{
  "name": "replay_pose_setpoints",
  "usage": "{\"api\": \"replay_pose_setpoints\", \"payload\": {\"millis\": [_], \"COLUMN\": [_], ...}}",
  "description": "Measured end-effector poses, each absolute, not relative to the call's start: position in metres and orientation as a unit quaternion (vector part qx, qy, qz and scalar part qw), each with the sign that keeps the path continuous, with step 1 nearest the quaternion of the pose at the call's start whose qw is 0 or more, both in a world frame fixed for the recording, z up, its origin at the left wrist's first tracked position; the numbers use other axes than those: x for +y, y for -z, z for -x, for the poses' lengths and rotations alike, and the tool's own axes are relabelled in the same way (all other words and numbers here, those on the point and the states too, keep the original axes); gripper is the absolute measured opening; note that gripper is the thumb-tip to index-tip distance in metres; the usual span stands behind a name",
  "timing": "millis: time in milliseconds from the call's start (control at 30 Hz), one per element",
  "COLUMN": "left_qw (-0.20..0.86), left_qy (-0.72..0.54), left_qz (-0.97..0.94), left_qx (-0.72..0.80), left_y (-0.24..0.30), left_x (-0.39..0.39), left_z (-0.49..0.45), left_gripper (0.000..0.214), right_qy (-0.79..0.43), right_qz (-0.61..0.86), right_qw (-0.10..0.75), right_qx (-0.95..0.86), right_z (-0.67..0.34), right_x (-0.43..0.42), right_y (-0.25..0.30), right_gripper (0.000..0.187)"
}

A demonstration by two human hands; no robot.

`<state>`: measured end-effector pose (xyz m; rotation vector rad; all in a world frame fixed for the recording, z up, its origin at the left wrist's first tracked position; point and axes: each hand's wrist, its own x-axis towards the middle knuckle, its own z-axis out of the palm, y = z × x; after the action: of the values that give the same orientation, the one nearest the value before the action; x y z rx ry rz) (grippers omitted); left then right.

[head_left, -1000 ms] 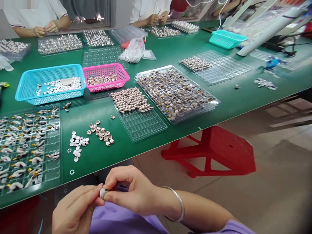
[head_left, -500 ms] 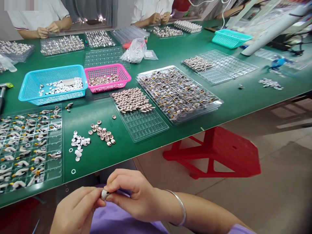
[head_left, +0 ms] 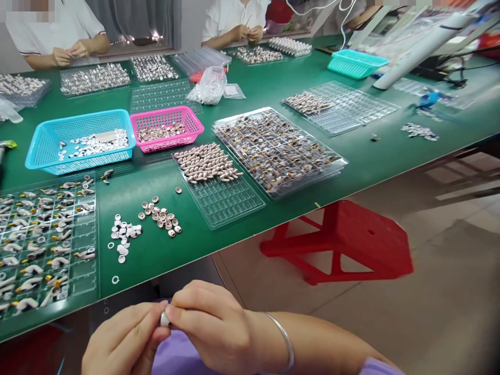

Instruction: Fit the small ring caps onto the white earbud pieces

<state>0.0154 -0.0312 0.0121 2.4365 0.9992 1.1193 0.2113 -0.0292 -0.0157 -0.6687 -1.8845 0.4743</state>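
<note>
1. White shows on the small piece point(head_left: 164, 319), located between the fingertips of both my hands, clear of the tabletop and on my side of the table's edge.
2. Long axis of the piece: cannot be told; my fingers cover most of it.
3. My left hand point(head_left: 119, 333): fingers drawn narrow, holding the piece from its left.
4. My right hand point(head_left: 216, 328): thumb and fingers bunched close, thumb tip against the piece's upper right. Neither hand is nearer, since both touch it; I judge the opposed grip, left fingertips against right, to be the governing relation.
5. Adjacent: a silver bracelet point(head_left: 282, 341) on my right wrist, purple cloth point(head_left: 175, 354) beneath the hands.
6. Beyond the piece, on the green table point(head_left: 156, 260): loose white discs point(head_left: 125, 230) slightly to the left, and small cups point(head_left: 160, 216) just right of them.
7. Flanking these: a partly filled tray point(head_left: 84, 245) on the left, another tray point(head_left: 230, 203) on the right.
8. Farther back: a blue basket point(head_left: 86, 166) and a pink basket point(head_left: 172, 144), side by side.
</note>
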Motion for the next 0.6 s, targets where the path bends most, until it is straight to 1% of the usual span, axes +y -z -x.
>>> {"api": "replay_pose_setpoints", "payload": {"millis": [67, 133, 200, 367, 600], "left_qw": [0.142, 0.148, 0.156, 0.16, 0.147], "left_qy": [-0.395, -0.396, -0.393, -0.395, -0.412], "left_qz": [-0.838, -0.838, -0.841, -0.839, -0.836], "left_qx": [0.348, 0.346, 0.338, 0.338, 0.331], "left_y": [-0.01, -0.007, -0.004, 0.003, 0.011], "left_x": [-0.031, -0.032, -0.032, -0.032, -0.033], "left_z": [-0.015, -0.013, -0.011, -0.006, -0.005], "left_gripper": [0.021, 0.024, 0.027, 0.032, 0.042], "right_qy": [-0.176, -0.167, -0.171, -0.197, -0.193], "right_qz": [0.265, 0.257, 0.257, 0.284, 0.275], "right_qw": [0.52, 0.516, 0.51, 0.505, 0.526], "right_qx": [-0.793, -0.8, -0.803, -0.791, -0.781], "right_z": [-0.212, -0.212, -0.213, -0.214, -0.213], "right_x": [-0.029, -0.029, -0.029, -0.025, -0.024], "right_y": [0.016, 0.016, 0.015, 0.01, 0.01], "right_gripper": [0.032, 0.034, 0.032, 0.02, 0.02]}}
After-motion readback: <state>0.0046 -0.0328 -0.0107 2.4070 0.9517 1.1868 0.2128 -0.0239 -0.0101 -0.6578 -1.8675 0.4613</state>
